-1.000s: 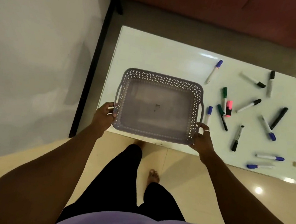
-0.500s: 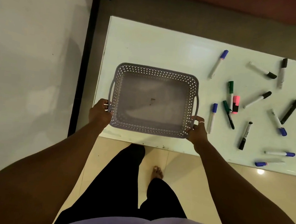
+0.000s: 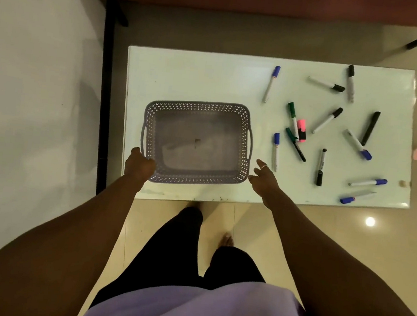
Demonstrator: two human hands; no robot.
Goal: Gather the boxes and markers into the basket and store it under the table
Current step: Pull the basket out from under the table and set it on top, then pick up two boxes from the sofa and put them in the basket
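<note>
Basket down, markers waiting: a person stands over a white table (image 3: 197,79) with a grey basket (image 3: 200,104) at the centre of the frame and markers (image 3: 321,167) strewn to the right.

The left hand (image 3: 138,163) grips the basket's near left corner, fingers curled at the rim. The right hand (image 3: 262,176) hovers just off the near right corner, fingers spread and holding nothing. The basket rests on the table's left half with no markers inside, and no boxes are in view. It looks like light, stiff, perforated plastic, best lifted by the loop handles (image 3: 250,145) on its short sides. The markers, among them a blue-capped marker (image 3: 275,152) nearest the right hand and a pink highlighter (image 3: 301,130), are slim, smooth and likely to roll. Each calls for a pinch around mid-barrel.
</note>
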